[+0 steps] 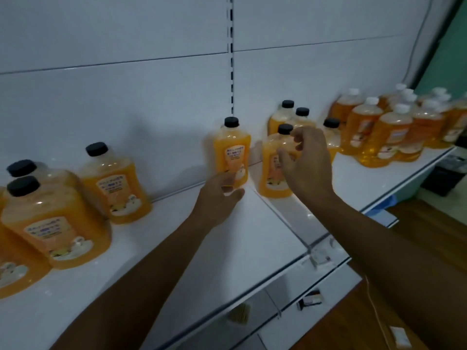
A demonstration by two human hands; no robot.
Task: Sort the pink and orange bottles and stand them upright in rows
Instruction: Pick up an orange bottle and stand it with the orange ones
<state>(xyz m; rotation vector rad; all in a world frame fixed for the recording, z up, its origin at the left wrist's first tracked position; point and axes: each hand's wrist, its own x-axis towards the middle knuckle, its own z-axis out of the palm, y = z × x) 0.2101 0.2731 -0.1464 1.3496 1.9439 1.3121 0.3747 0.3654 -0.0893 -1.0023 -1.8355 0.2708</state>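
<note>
Setting: a white shelf (177, 248) against a white back panel, seen from above the person's two bare forearms.
Left hand (217, 195): fingers loosely spread at the foot of a lone black-capped orange bottle (231, 152); it touches or nearly touches the base but is not wrapped round it, likely steadying or nudging it into line.
Right hand (307, 160): raised in front of another black-capped orange bottle (274, 168), fingers half curled and apart, gripping nothing visible; motion blur makes it unclear whether it touches the bottle.
Black-capped group, left: three more orange bottles (115, 183) stand upright near the shelf's left end, close together.
Black-capped group, middle: three bottles (302, 114) stand behind the right hand, near the back panel.
White-capped group: a cluster of orange bottles (389, 132) stands upright in rough rows at the far right of the shelf, kept apart from the black-capped ones, apparently as its own sort.
Pink bottles: none in view.
Step in hand, as a judgement: the two middle bottles stand apart from either black-capped group, so both hands seem set to gather them into a row.
Below the shelf: a wooden floor (429, 231) and a lower shelf edge.
</note>
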